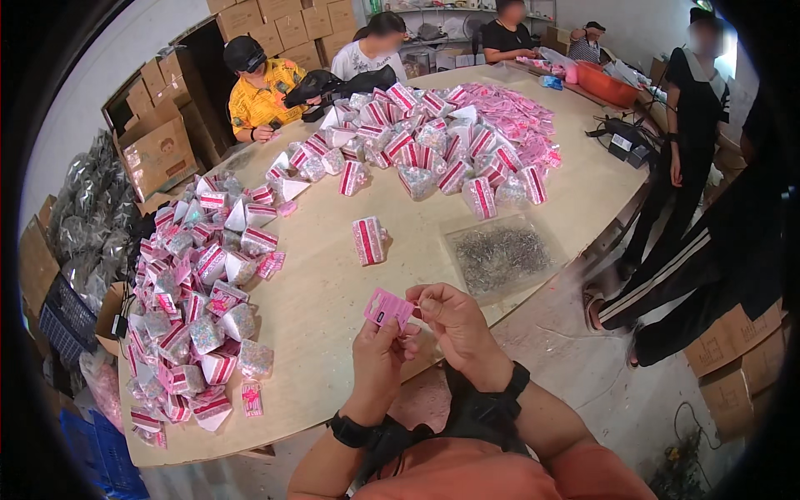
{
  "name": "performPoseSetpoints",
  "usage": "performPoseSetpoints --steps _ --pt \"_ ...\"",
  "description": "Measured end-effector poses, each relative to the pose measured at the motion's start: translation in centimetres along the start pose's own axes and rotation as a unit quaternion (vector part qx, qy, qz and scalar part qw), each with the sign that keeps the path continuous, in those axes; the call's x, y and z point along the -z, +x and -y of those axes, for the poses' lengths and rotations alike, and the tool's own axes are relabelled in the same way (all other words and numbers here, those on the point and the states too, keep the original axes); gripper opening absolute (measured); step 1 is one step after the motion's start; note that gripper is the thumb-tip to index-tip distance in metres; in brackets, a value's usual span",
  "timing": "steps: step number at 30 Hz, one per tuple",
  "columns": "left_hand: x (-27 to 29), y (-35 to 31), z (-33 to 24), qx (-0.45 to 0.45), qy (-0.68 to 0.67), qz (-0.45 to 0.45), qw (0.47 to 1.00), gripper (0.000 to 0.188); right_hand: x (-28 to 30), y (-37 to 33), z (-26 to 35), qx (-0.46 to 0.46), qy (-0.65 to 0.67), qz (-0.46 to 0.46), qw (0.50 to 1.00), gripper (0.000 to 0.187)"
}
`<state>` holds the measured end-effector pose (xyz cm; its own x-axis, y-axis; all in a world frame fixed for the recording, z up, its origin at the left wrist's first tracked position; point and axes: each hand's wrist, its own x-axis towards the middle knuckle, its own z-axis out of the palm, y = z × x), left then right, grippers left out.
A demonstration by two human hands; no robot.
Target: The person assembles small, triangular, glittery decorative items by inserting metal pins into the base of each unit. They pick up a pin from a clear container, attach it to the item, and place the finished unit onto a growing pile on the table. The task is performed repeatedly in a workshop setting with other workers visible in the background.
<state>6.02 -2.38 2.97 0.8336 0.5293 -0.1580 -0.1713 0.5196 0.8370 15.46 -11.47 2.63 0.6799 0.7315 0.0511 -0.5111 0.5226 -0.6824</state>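
Observation:
A pink card with a hang-hole cutout and a small dark label is pinched between the thumb and fingers of my left hand, over the table's near edge. At the card's right edge, the thumb and index finger of my right hand are pressed together. What they hold, if anything, is too small to make out. Beyond the card, one clear bag with a pink-and-white striped header lies by itself on the table. To the right sits a shallow clear tray holding many small thin metal pieces.
Similar bags form a heap along the table's left side and another heap at the far side, beside a spread of pink cards. An orange basin stands far right. Several people are around the table; cartons line the left wall.

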Motion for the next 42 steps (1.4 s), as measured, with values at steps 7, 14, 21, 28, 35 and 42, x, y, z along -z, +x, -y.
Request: performPoseSetpoints --steps 7,14,21,28,35,42 --pt "0.5 -0.6 -0.4 0.009 -0.035 -0.016 0.999 0.020 0.1 0.0 0.1 0.055 -0.124 -0.058 0.989 0.012" --pt "0.7 -0.9 -0.3 -0.015 -0.046 0.003 0.999 0.019 0.7 -0.6 -1.3 0.024 -0.151 -0.064 0.986 0.013" --pt "1.2 -0.7 0.2 0.061 -0.034 0.005 0.998 0.024 -0.8 -0.6 -0.7 -0.001 -0.060 -0.032 0.998 0.018" --pt "3.2 -1.7 -1.7 0.081 0.284 0.032 0.955 0.028 -1.6 -0.5 0.1 0.034 -0.079 -0.021 0.996 0.010" --pt "0.0 -1.7 -2.6 -0.277 0.393 0.000 0.877 0.012 -1.9 -1.2 0.0 -0.012 -0.103 -0.019 0.994 0.009" --pt "0.5 -0.7 -2.4 -0.351 0.397 0.031 0.848 0.003 -2.3 -1.3 0.2 0.020 -0.068 0.023 0.997 0.011"
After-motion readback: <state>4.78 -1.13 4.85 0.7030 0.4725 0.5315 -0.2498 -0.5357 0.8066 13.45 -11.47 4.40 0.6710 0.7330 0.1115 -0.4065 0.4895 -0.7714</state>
